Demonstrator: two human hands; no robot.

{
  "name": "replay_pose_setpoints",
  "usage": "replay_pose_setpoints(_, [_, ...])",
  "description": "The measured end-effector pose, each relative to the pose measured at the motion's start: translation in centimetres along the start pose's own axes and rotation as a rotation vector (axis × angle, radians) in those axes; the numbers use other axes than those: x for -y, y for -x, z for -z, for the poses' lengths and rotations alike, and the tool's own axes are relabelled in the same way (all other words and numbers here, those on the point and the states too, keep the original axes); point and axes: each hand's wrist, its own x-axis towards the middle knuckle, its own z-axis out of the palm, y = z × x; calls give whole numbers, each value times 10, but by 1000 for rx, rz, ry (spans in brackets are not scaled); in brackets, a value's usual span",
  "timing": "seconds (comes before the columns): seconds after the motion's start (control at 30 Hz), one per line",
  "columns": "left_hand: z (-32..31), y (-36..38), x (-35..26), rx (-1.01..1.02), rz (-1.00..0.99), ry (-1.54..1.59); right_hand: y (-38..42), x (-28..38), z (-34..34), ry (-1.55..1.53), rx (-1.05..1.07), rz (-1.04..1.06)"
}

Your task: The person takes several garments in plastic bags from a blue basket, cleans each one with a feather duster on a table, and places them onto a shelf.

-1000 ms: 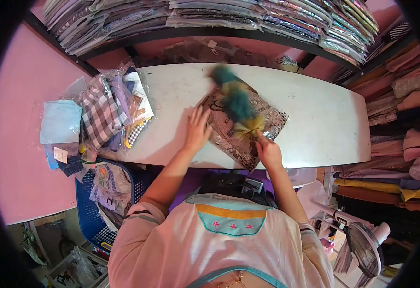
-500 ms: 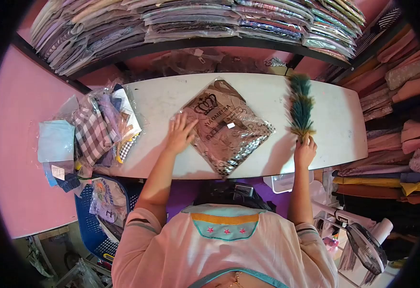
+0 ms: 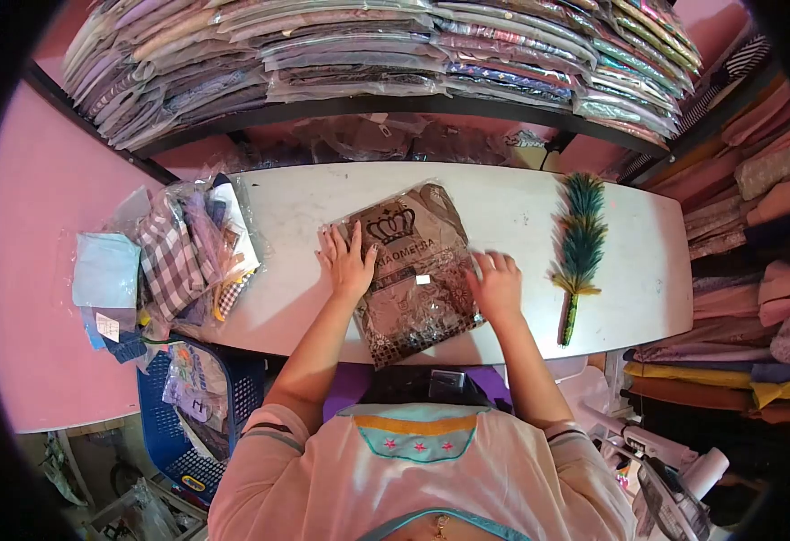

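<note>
A clear plastic package with folded brown patterned cloth [image 3: 410, 311] inside lies slightly turned on the white table [image 3: 296, 212]. It bears a printed black crown and lettering, plus a small white label. My left hand [image 3: 350, 263] rests on its left edge, fingers spread. On the right edge lies my right hand [image 3: 499, 287], its fingers apart and slightly bent, touching the plastic. Further right, a green feather duster [image 3: 581, 230] with a yellowish collar lies on the table, its handle toward me and out of my hands.
At the table's left end is a heap of bagged clothes [image 3: 179, 257]. A blue basket [image 3: 156, 406] stands below it. Stacked packaged garments [image 3: 350, 59] fill the shelf above the back edge. Folded cloths [image 3: 738, 270] line the right side; a fan [image 3: 670, 496] stands lower right.
My right hand has let go of the feather duster, now lying on the table, and moved left onto the package. The package has turned from a diamond position to nearly upright.
</note>
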Motion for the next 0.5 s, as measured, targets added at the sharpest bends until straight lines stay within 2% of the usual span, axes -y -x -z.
replay_pose_setpoints(0.03, [-3,-2,0,-1,12,-22,-14,6,-9,-92,-167,89])
replay_pose_setpoints(0.2, [-15,0,1,-93,9,-44,-66,33,-54,-1,-65,299])
replay_pose_setpoints(0.33, [-12,-2,-2,-62,31,-63,-72,26,-78,-22,50,260])
replay_pose_setpoints(0.5, [-13,-1,-1,-104,11,-54,-73,24,-84,-26,54,264])
